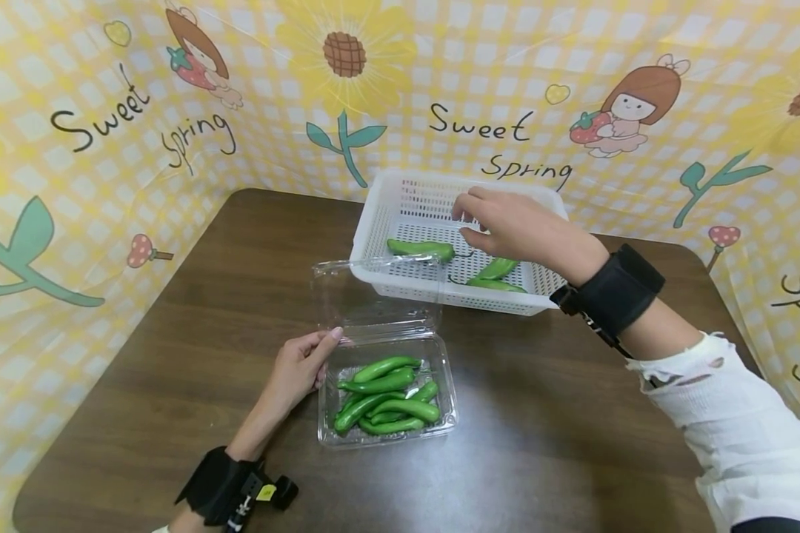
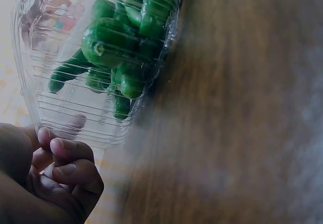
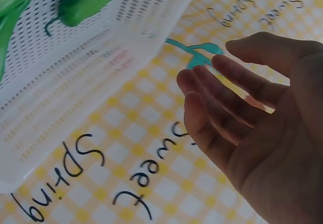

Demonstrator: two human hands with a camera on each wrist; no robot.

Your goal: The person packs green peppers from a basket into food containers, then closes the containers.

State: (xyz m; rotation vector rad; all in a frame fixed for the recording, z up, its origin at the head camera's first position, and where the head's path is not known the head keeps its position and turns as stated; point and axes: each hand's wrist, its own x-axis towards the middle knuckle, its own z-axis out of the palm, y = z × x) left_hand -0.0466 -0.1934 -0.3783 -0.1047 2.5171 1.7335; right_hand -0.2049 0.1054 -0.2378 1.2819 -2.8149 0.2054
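Three peppers (image 1: 421,249) lie in the basket (image 1: 373,229); the right hand (image 1: 513,226) hovers above, fingers loose, while the left hand (image 1: 300,366) grips the box (image 1: 443,385) in front.

I counted three green peppers in the white perforated basket (image 1: 380,222) at upper centre of the head view: one (image 1: 420,249) at its left, two (image 1: 495,268) (image 1: 496,285) lying close together at its right. The clear plastic clamshell box (image 1: 444,374) at lower centre held a heap of green peppers (image 1: 387,403); about seven showed, though they overlapped too much for a sure count. There was one basket, one clamshell box, and one brown table (image 1: 173,333) under them. My two hands were in view, each wrist with one black strap.
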